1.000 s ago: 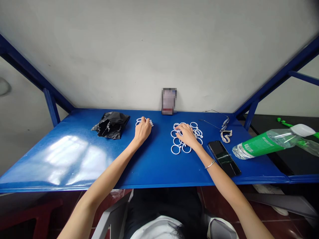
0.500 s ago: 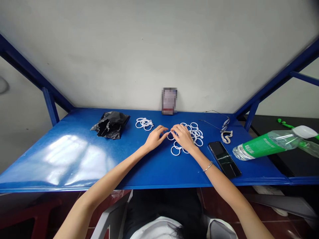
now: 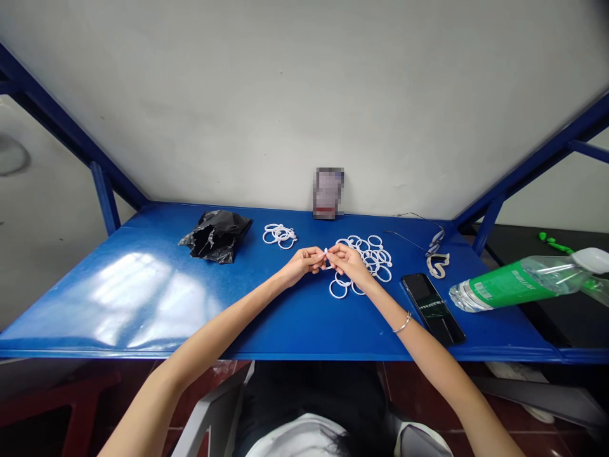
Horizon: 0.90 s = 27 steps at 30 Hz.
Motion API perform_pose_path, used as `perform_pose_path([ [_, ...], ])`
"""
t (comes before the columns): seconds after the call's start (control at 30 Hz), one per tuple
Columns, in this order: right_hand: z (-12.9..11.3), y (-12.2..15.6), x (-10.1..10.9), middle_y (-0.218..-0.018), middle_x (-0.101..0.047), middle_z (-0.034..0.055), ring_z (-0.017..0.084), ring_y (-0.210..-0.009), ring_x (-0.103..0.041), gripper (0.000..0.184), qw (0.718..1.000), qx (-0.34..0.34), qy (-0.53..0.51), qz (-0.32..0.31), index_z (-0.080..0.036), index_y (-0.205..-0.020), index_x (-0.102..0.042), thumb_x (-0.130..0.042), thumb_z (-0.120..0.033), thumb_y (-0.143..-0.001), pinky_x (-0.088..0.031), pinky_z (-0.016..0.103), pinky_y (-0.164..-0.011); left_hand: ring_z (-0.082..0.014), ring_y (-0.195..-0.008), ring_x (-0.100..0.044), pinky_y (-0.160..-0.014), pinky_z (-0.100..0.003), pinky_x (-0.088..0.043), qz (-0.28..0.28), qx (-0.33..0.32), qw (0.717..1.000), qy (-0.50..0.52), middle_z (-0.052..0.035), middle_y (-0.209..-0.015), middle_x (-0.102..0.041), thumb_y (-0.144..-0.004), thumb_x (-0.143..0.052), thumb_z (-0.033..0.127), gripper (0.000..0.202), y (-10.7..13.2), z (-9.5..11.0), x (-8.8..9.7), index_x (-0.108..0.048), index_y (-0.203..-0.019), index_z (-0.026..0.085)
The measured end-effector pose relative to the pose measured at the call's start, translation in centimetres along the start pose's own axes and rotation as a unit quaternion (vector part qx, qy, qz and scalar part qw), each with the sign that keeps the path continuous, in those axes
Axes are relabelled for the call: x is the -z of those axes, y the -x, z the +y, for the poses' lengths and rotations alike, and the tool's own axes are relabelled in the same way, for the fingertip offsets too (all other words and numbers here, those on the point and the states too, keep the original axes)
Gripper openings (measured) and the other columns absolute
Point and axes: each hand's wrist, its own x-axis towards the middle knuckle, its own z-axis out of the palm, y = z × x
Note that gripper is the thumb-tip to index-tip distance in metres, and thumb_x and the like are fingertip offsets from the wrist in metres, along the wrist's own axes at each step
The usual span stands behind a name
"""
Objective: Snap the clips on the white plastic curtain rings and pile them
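Note:
My left hand (image 3: 301, 263) and my right hand (image 3: 349, 259) meet just above the blue table (image 3: 143, 298), fingertips pinched together on one white plastic ring (image 3: 327, 254). A loose spread of several white rings (image 3: 368, 257) lies right behind and beside my right hand. A smaller pile of white rings (image 3: 280, 235) sits farther back to the left, apart from both hands.
A crumpled black plastic bag (image 3: 216, 235) lies at the back left. A black phone (image 3: 432, 308) lies right of my right arm, with a cable and beige clip (image 3: 438, 263) behind it. A green-labelled water bottle (image 3: 518, 283) lies on its side at the right edge. A small card (image 3: 328, 193) leans on the wall.
My left hand left the small ring pile and came right to meet my right hand. My right hand lifted off the big spread with one ring, and both now pinch it.

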Motion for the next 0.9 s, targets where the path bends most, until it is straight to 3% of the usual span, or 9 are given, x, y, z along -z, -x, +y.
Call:
perform_pose_path([
  [0.1, -0.4, 0.3, -0.2, -0.055, -0.048, -0.0082, 0.005, -0.045, -0.035, 0.04, 0.995, -0.048, -0.061, -0.055, -0.019, -0.079, -0.056, -0.076, -0.053, -0.073, -0.024, 0.019, -0.043, -0.0099, -0.057, -0.048, -0.052, -0.019, -0.032, -0.018, 0.038, 0.998, 0.056, 0.0055, -0.053, -0.038, -0.071, -0.079, 0.044, 0.04, 0.2, 0.2, -0.4, -0.052, -0.065, 0.014],
  [0.27, -0.2, 0.4, -1.1, -0.051, -0.031, -0.0099, 0.003, -0.045, -0.021, 0.049, 0.983, -0.075, -0.129, -0.105, -0.018, -0.061, -0.045, -0.073, -0.056, -0.076, -0.014, 0.021, -0.044, -0.0082, -0.05, -0.041, -0.052, -0.022, -0.034, -0.038, 0.051, 0.995, 0.081, 0.0044, -0.052, -0.037, -0.076, -0.071, 0.042, 0.042, 0.3, 0.6, -0.8, -0.043, -0.057, 0.016],
  [0.47, 0.3, 0.0, -1.6, -0.044, -0.023, -0.0119, 0.003, -0.04, -0.011, 0.055, 0.97, -0.105, -0.203, -0.088, -0.021, -0.055, -0.04, -0.074, -0.061, -0.069, -0.01, 0.024, -0.043, -0.0071, -0.047, -0.035, -0.052, -0.023, -0.033, -0.028, 0.061, 0.99, 0.123, 0.0056, -0.053, -0.027, -0.081, -0.063, 0.034, 0.042, 0.2, 0.5, -1.2, -0.035, -0.055, 0.018],
  [0.63, 0.5, 0.0, -1.7, -0.042, -0.021, -0.0117, 0.003, -0.038, -0.011, 0.057, 0.968, -0.105, -0.217, -0.071, -0.021, -0.051, -0.036, -0.076, -0.06, -0.066, -0.009, 0.025, -0.041, -0.007, -0.048, -0.032, -0.052, -0.021, -0.033, -0.018, 0.036, 0.99, 0.132, 0.0053, -0.054, -0.027, -0.084, -0.061, 0.027, 0.036, 0.1, 0.1, -1.4, -0.039, -0.057, 0.017],
  [0.9, -0.2, -0.1, -1.4, -0.041, -0.02, -0.0103, 0.004, -0.038, -0.012, 0.06, 0.956, -0.098, -0.27, -0.061, -0.021, -0.049, -0.029, -0.073, -0.054, -0.073, -0.015, 0.024, -0.04, -0.0076, -0.051, -0.032, -0.054, -0.021, -0.033, -0.024, 0.017, 0.981, 0.192, 0.0051, -0.056, -0.026, -0.083, -0.061, 0.024, 0.036, 0.3, 0.2, -1.8, -0.037, -0.058, 0.017],
])
